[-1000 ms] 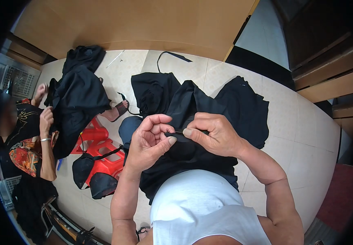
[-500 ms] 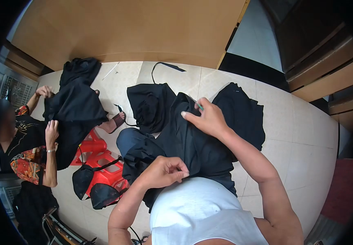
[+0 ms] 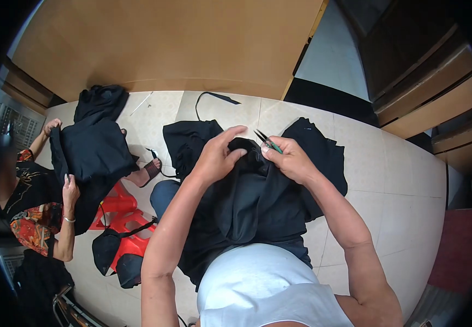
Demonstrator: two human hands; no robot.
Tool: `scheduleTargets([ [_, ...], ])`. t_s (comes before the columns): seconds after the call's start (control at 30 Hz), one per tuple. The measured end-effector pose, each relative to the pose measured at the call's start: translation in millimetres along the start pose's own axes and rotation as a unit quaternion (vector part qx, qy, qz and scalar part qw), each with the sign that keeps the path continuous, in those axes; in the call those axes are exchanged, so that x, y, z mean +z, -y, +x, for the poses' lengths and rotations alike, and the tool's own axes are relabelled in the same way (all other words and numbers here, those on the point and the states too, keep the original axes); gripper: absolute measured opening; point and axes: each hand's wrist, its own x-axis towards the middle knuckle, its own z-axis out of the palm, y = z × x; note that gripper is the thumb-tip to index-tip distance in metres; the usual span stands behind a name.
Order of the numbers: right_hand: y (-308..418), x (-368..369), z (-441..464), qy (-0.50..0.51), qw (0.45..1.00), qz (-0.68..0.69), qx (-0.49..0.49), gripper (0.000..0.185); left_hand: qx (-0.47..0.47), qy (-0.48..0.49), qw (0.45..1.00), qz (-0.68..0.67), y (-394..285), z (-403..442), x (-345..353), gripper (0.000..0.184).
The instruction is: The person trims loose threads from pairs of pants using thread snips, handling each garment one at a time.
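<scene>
A black cloth garment (image 3: 247, 201) lies bunched across my lap. My left hand (image 3: 219, 158) is over its far edge, thumb and forefinger apart with nothing seen between them. Just to the right, my right hand (image 3: 287, 158) grips small green-handled thread snips (image 3: 268, 143), their dark points slightly parted and aimed up and left. My right thumb is close against a raised fold of the cloth, where a pale loose thread seems to show.
On the left, a seated person (image 3: 34, 201) handles another black garment (image 3: 94, 150). Red plastic stools (image 3: 118, 204) with black cloth pieces stand between us. More black cloth (image 3: 317, 158) lies to the right. A black strap (image 3: 214, 95) rests on the tiled floor near the wooden panel (image 3: 165, 43).
My left hand has moved up from near my waist to the garment's far edge and opened. The snips in my right hand now show more fully. The other person's garment is spread flatter.
</scene>
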Motion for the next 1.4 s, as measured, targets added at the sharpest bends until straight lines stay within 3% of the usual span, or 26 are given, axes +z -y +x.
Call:
scheduleTargets([
  [0.1, 28.0, -15.7, -17.2, 0.016, 0.991, 0.121, 0.059, 0.013, -0.052, 0.126, 0.988, -0.076, 7.6, 18.5, 11.8, 0.034],
  [0.27, 30.9, -28.4, -30.2, 0.027, 0.988, 0.143, 0.043, 0.011, -0.072, 0.089, 0.955, -0.274, -33.3, 11.9, 2.4, 0.023],
  [0.37, 39.3, -14.9, -40.6, -0.009, 0.995, 0.103, 0.016, 0.009, -0.072, 0.104, 0.962, -0.242, -47.6, 9.9, -7.5, 0.019],
  [0.43, 43.0, -2.7, -48.2, -0.022, 0.996, -0.047, -0.075, 0.01, -0.07, 0.118, 0.968, -0.208, -56.5, 10.6, -10.4, 0.015],
  [0.47, 42.9, 5.9, -50.5, -0.024, 0.996, -0.047, -0.076, 0.01, -0.069, 0.12, 0.968, -0.207, -60.9, 12.0, -10.7, 0.015],
  [0.6, 39.2, 42.7, -56.2, -0.191, 0.904, -0.283, -0.257, 0.013, -0.059, 0.098, 0.972, -0.203, -74.4, 11.9, -10.4, 0.009],
  [0.8, 11.0, 44.2, -50.2, -0.198, 0.904, -0.251, -0.284, 0.01, -0.071, 0.126, 0.984, -0.108, -67.1, 0.3, -31.2, 0.01],
  [0.93, 18.4, 33.8, -57.0, -0.061, 0.985, 0.026, -0.158, 0.005, -0.068, 0.112, 0.973, -0.191, -49.1, -6.6, -33.5, 0.008],
  [0.97, 22.3, 29.8, -58.5, -0.061, 0.985, 0.025, -0.158, 0.005, -0.067, 0.113, 0.973, -0.192, -48.9, -7.6, -33.9, 0.008],
  [1.1, 43.8, 15.3, -61.8, 0.024, 0.985, 0.171, -0.005, 0.006, -0.104, 0.113, 0.951, -0.269, -52.4, -14.8, -38.0, 0.011],
  [1.4, 43.3, 9.4, -59.0, 0.021, 0.986, 0.167, -0.014, 0.009, -0.106, 0.092, 0.934, -0.329, -67.6, -23.6, -41.5, 0.017],
])
